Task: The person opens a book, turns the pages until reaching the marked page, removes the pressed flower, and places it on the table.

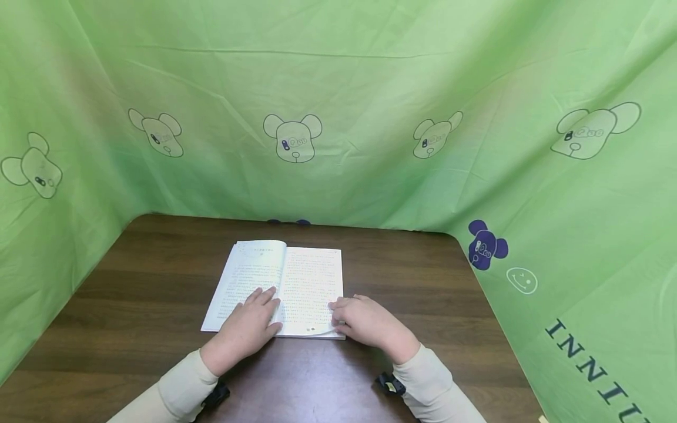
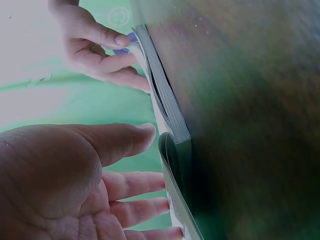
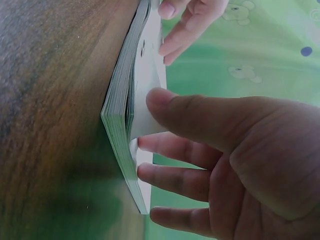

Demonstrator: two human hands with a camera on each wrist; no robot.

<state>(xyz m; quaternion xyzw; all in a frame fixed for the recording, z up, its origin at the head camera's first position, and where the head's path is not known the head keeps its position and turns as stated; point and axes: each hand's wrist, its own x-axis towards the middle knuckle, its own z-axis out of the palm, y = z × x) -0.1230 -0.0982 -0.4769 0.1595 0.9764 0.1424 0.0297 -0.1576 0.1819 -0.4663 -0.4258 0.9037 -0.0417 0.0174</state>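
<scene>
An open book point(image 1: 312, 288) with printed text lies on the brown table. My left hand point(image 1: 245, 326) rests on its left page point(image 1: 251, 267) near the middle fold, fingers spread nearly straight and thumb point(image 2: 135, 142) near the lower edge. At the lower right corner, my right hand point(image 1: 367, 322) has a page point(image 3: 147, 117) between thumb and bent fingers. That page curves up from the stack of pages point(image 3: 117, 95) beneath it, leaving a thin gap visible in both wrist views.
A green cloth point(image 1: 365, 82) with bear-head drawings surrounds the table on the back and both sides. Brown wooden tabletop point(image 1: 423, 276) extends around the book. Dark wrist straps point(image 1: 391, 384) show under both light sleeves point(image 1: 441, 385).
</scene>
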